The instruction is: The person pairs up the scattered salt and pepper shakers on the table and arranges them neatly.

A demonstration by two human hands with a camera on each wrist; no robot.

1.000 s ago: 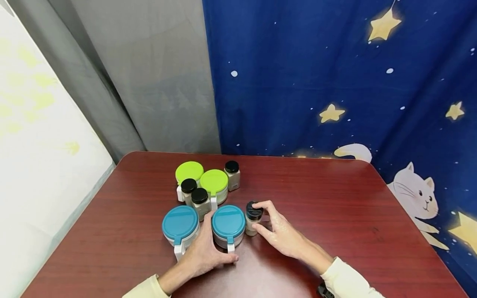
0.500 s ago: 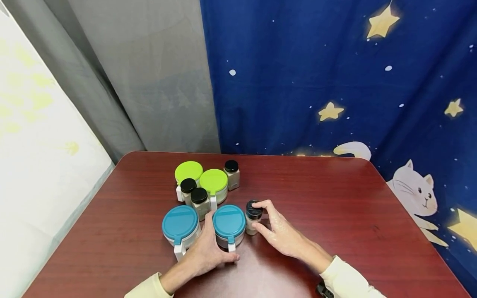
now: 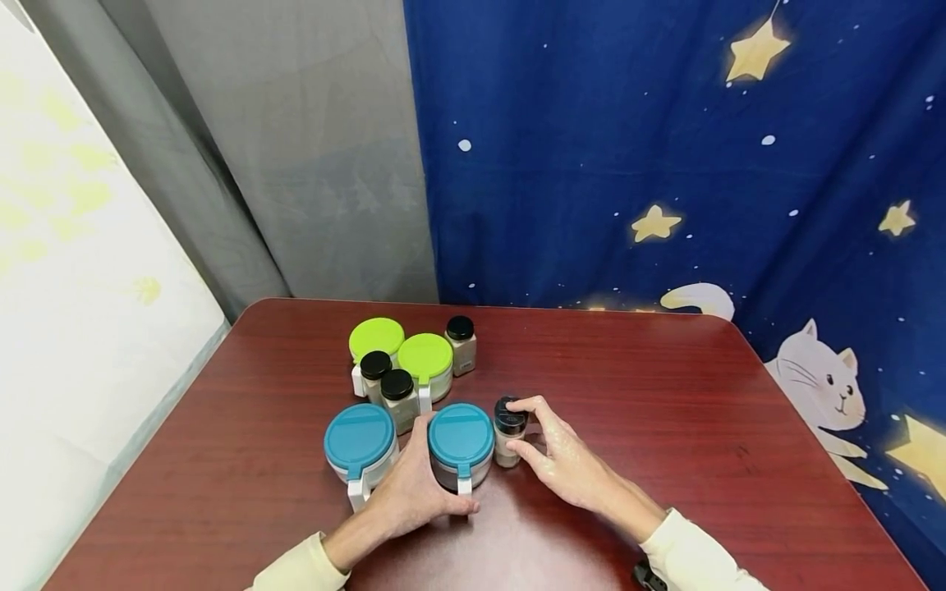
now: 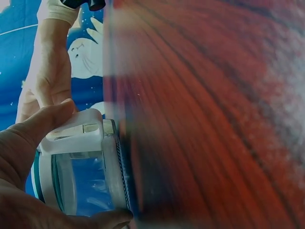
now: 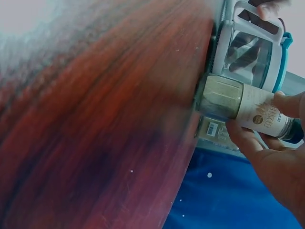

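My left hand (image 3: pixel 411 494) holds a clear jar with a blue lid (image 3: pixel 461 435), fingers along its left side and thumb by its white handle (image 4: pixel 78 131). Against the right of that jar stands a seasoning bottle (image 3: pixel 510 423) with a black cap, pinched between the thumb and fingers of my right hand (image 3: pixel 567 464). The right wrist view shows the bottle's pale powder and printed label (image 5: pixel 262 112). Left of my left hand is a second blue-lidded jar (image 3: pixel 360 437), its white handle facing the front.
Behind the blue-lidded jars stand two green-lidded jars (image 3: pixel 424 356) and several black-capped seasoning bottles (image 3: pixel 399 392). One such bottle (image 3: pixel 461 345) is at the back near the table edge. The reddish wooden table (image 3: pixel 650 377) extends right. Curtains (image 3: pixel 554 164) hang behind.
Both hands have shifted slightly right, and the held blue-lidded jar and seasoning bottle moved with them. The gap to the other blue-lidded jar is a bit wider. Both grips look the same.
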